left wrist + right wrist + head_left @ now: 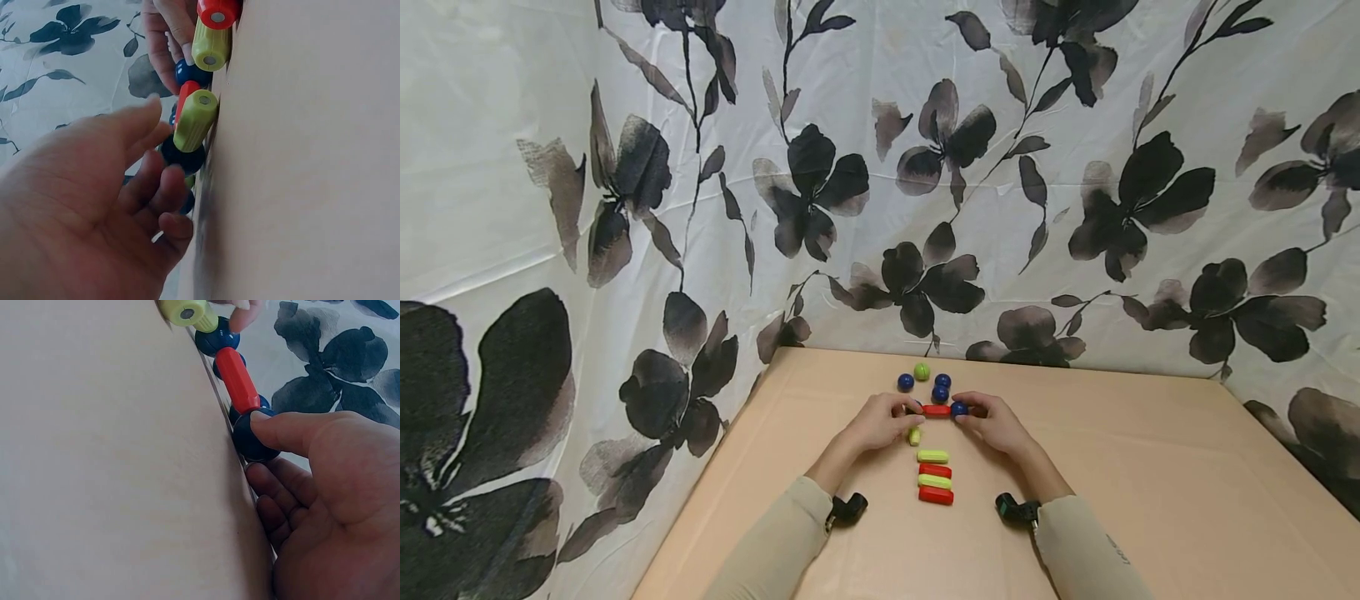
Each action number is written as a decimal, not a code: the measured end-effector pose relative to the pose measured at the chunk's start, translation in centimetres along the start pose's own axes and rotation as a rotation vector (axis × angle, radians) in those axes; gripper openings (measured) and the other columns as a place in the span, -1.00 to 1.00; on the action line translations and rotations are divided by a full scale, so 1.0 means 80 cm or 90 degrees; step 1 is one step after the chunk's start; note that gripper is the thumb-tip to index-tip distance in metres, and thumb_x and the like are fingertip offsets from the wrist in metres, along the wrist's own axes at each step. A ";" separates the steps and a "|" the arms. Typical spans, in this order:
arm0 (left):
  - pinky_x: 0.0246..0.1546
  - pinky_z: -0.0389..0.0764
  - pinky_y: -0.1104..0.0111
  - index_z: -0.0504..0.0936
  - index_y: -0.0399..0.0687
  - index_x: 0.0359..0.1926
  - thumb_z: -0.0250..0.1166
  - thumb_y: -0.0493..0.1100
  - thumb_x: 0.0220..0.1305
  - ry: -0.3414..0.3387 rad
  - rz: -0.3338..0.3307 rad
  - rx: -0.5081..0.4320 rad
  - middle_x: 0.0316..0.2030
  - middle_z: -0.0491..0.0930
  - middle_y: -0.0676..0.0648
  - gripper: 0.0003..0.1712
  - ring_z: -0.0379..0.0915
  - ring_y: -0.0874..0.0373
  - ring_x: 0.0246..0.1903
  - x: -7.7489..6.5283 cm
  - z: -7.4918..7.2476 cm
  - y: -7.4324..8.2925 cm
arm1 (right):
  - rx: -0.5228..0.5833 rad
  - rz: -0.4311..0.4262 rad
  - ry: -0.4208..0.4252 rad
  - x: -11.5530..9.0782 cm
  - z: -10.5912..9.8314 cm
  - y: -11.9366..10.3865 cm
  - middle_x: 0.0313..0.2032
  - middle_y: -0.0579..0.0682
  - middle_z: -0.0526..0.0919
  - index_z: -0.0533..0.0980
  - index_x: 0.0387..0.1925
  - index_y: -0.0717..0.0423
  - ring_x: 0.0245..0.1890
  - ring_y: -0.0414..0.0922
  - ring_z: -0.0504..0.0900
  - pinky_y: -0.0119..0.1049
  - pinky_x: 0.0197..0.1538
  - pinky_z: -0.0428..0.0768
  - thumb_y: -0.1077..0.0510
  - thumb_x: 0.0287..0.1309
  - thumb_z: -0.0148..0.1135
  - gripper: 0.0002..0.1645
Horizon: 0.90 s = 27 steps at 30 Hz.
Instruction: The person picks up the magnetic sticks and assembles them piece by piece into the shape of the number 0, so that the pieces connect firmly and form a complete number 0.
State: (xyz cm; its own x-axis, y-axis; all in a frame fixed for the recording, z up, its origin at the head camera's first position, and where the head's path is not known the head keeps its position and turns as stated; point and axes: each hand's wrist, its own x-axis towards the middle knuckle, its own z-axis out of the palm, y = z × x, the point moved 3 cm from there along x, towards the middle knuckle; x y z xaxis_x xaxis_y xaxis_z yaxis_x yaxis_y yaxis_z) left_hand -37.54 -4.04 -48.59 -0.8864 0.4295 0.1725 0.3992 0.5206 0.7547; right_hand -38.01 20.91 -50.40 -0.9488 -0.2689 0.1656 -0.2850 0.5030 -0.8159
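A red magnetic rod (936, 411) lies crosswise between two blue balls, one at each end. My right hand (997, 423) pinches the right blue ball (255, 439) between thumb and fingers. At the other end, my left hand (880, 422) holds the left blue ball (215, 340), which its fingers mostly cover in the head view. From that left ball a yellow-green rod (914, 436) points toward me, its magnet tip facing the left wrist camera.
Behind the hands sit more blue balls (906, 382) and a green ball (922, 372). Nearer me, a yellow-green rod (932, 457) and a red rod (936, 496) belong to a column of loose rods. A floral cloth (940, 150) hangs beyond the table's (1150, 467) far edge.
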 end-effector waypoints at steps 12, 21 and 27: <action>-0.01 0.62 0.25 0.77 0.06 0.04 0.38 -0.18 0.42 0.068 -0.012 -0.082 0.00 0.71 -0.01 -0.78 0.60 0.14 -0.06 0.012 -0.002 -0.021 | -0.004 0.010 0.001 0.002 0.001 0.002 0.12 0.11 0.70 0.60 0.25 0.11 -0.08 -0.05 0.54 -0.24 0.08 0.53 0.20 0.38 0.34 -0.56; -0.07 0.59 0.30 0.75 0.01 0.09 0.37 -0.19 0.42 0.066 -0.031 -0.116 -0.01 0.73 0.00 -0.74 0.58 0.16 -0.10 0.018 -0.003 -0.025 | -0.032 0.005 0.014 0.004 0.003 -0.002 0.06 0.07 0.71 0.61 0.25 0.08 -0.13 -0.06 0.54 -0.25 0.03 0.54 0.21 0.37 0.35 -0.56; -0.08 0.56 0.31 0.76 0.08 0.08 0.40 -0.17 0.40 0.070 -0.048 -0.120 -0.04 0.72 0.04 -0.74 0.55 0.14 -0.11 0.015 -0.003 -0.030 | -0.078 0.006 0.023 0.003 0.006 -0.009 0.10 0.08 0.66 0.57 0.31 0.04 -0.11 -0.05 0.54 -0.23 0.01 0.55 0.20 0.37 0.34 -0.51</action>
State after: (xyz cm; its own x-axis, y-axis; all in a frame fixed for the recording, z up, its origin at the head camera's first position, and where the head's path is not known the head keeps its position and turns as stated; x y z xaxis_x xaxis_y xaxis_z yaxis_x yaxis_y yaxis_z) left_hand -39.59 -4.95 -50.05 -0.9363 0.3064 0.1714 0.2893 0.3966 0.8712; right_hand -37.97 20.10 -50.01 -0.9550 -0.2356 0.1804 -0.2892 0.6029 -0.7436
